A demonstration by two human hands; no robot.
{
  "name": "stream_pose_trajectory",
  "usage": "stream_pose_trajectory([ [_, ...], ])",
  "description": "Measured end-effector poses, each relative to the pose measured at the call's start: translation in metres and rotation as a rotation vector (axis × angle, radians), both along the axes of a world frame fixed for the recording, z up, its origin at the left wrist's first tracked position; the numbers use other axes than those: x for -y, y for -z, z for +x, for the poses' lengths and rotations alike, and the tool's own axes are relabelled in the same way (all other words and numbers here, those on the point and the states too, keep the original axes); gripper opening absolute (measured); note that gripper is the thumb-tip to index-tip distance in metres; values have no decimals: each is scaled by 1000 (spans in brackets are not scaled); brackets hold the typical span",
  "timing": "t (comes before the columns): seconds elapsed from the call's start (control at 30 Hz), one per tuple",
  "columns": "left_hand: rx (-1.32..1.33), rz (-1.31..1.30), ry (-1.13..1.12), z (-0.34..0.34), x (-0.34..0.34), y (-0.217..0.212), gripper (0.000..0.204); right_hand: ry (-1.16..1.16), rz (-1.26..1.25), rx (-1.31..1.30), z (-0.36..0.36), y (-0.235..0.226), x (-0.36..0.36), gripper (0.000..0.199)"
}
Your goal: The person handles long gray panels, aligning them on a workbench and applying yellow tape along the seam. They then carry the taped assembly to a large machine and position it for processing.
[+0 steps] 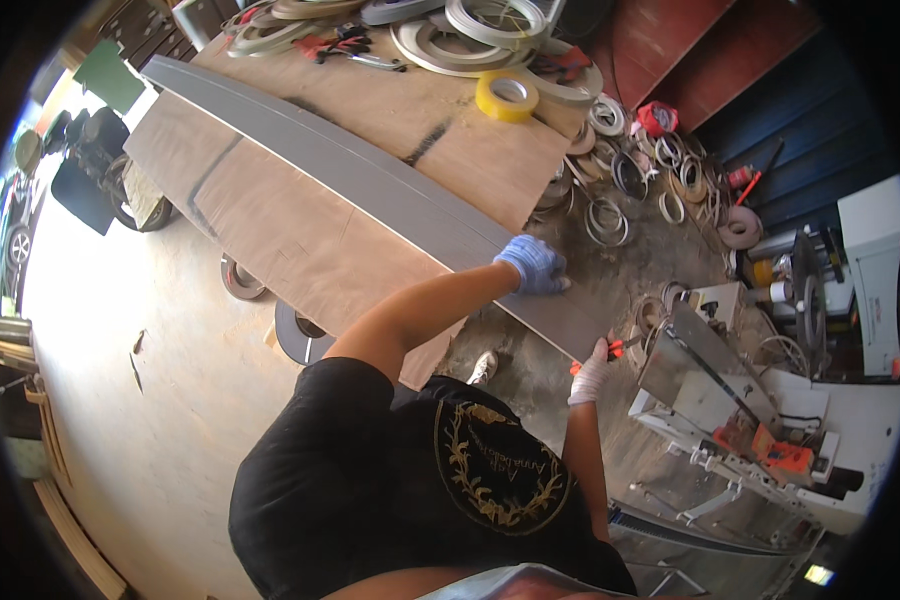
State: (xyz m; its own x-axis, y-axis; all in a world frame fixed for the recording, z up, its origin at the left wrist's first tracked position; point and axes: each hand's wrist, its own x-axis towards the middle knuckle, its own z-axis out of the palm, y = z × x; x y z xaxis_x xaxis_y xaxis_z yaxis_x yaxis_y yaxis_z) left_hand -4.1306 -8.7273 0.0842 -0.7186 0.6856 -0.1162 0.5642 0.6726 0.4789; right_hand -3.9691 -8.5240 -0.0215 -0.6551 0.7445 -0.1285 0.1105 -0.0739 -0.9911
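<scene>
Grey board [370, 185]: on bench [270, 205], right end overhanging, long axis upper-left to lower-right | Left hand [536, 267]: on board, finger closure cannot be told | Right hand [592, 375]: at end corner, board extending up-left, fingers closed around orange-handled tool [617, 349]

The long board [370, 180] lies across the table [290, 220], and its right end extends past the table's right edge. On this end rests the left hand [535, 266]; at its tip is the right hand [590, 376], with a hand tool [618, 349] in it. Behind the board, on the table, lies the tape roll [507, 97]; farther, the coils [497, 42]. More coils lie right of the table. The machine [705, 365] stands at the near right, the motorbike [98, 140] at the far left.
</scene>
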Motion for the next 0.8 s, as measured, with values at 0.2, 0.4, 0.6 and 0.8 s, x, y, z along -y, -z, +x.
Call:
stream_pose_trajectory([
  [0.2,-52,57,-7,-2,1,9,37,31,412,-197,-11,-56,-9,37],
  [0.4,-40,91,6,-2,11,10,39,-605,700,52,-145,-148,27,43],
  [0.6,-78,193,-9,-4,6,15,46,-1095,1282,297,-319,-116,127,56],
  [0.8,-395,484,-8,-2,26,18,53,-1058,1270,-338,-414,-93,185,57],
])
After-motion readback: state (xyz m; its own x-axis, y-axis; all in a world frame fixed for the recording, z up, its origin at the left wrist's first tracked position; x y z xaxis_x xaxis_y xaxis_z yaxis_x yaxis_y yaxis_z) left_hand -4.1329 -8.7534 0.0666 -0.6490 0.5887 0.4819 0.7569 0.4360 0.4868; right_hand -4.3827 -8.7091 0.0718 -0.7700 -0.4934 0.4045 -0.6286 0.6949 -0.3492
